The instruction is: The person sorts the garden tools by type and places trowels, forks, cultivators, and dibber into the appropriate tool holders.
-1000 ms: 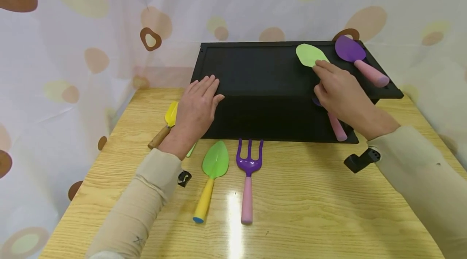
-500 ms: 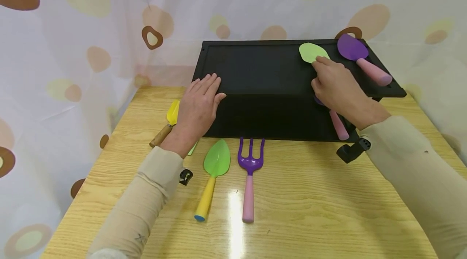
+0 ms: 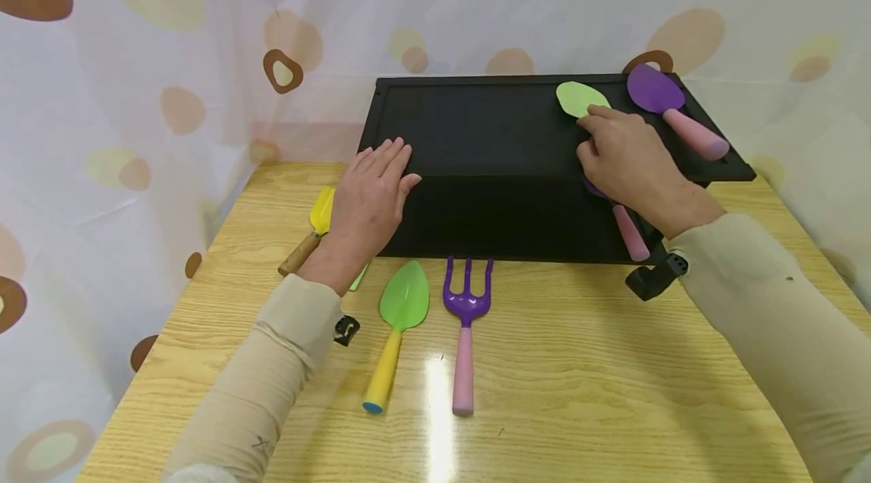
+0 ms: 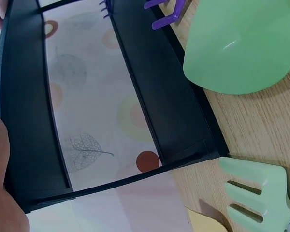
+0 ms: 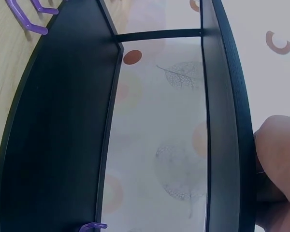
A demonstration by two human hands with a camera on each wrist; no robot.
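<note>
head: rack (image 3: 469, 128) bears purple trowel (image 3: 657, 93), green trowel (image 3: 581, 98) handheld.

My right hand (image 5: 282, 157) beside a black rack (image 5: 58, 154)

Only part of my hand shows, cut off at the right border, at the edge of the narrow panel (image 5: 227, 145). The wide panel (image 5: 67, 92) spans the left; a crossbar (image 5: 159, 35) runs across the top. Leaf-printed cloth (image 5: 159, 125) fills the gap. I see purple prongs (image 5: 31, 27) over the wooden table (image 5: 7, 63) at upper left, and a purple tip (image 5: 91, 226) below.
</note>
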